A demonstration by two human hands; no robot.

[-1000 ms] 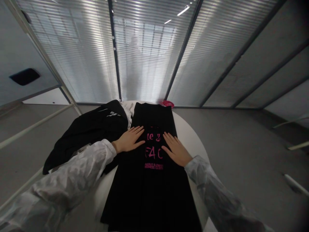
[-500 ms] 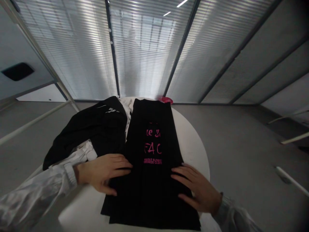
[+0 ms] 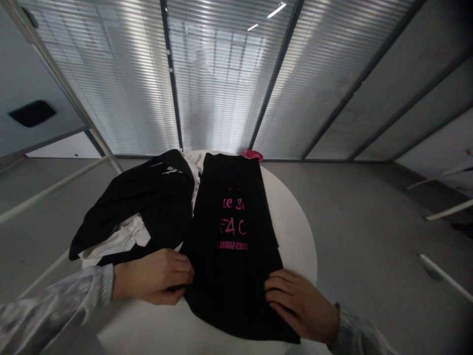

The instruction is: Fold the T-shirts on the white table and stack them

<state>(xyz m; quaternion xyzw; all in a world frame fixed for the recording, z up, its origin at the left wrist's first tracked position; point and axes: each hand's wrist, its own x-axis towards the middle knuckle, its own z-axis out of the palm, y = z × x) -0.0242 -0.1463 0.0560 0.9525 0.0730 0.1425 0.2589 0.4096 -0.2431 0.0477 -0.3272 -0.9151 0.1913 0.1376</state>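
Observation:
A black T-shirt [image 3: 232,291] with pink lettering lies as a long folded strip, its hem toward me. My left hand [image 3: 158,276] is closed on its left edge near the hem. On the right edge, slightly lower, my right hand [image 3: 299,303] has its fingers curled and pressed on the cloth, gripping it. Between the two hands the hem bows in a curve. Left of the T-shirt, a black garment with a white logo [image 3: 148,197] is heaped together with white cloth [image 3: 135,234].
Everything rests on a round white table [image 3: 291,217]. Something pink-red [image 3: 253,155] shows at the table's far edge. Behind stands a glass wall with blinds [image 3: 214,98]. Pale metal legs [image 3: 447,278] stand over the grey floor at the right.
My left hand has closed from flat to gripping the T-shirt's edge, and my right fingers have curled in. The layered hem has lifted and now bows between my hands.

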